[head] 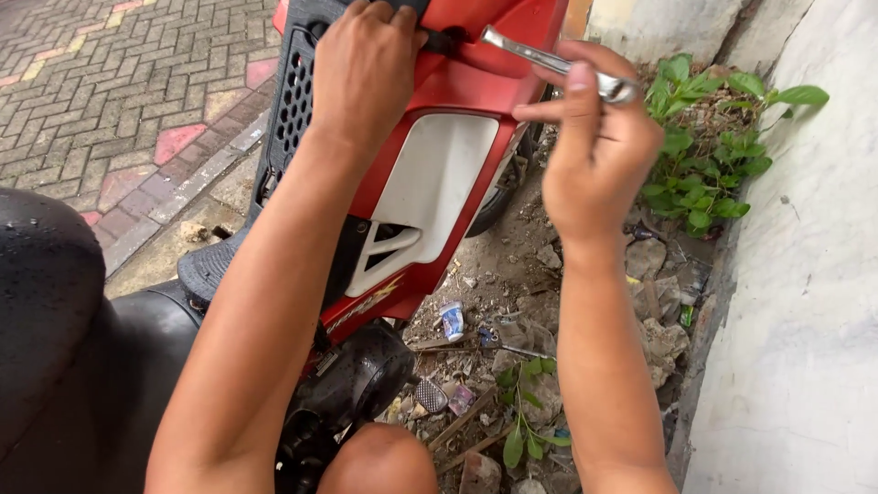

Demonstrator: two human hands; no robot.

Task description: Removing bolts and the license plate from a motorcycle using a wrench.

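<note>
Pinched in the right hand [599,151], a shiny metal wrench [558,62] sits upper centre; left hand [364,69] grips the red plastic motorbike panel [457,87].

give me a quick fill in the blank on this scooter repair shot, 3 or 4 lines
1. The right hand holds a shiny metal ____ by its shaft.
2. The left hand grips the top of the scooter's ____ coloured body panel.
3. The inset panel on that bodywork is ____ in colour.
4. Green weeds grow beside the pale ____ on the right.

Missing words: wrench; red; white; wall
</note>
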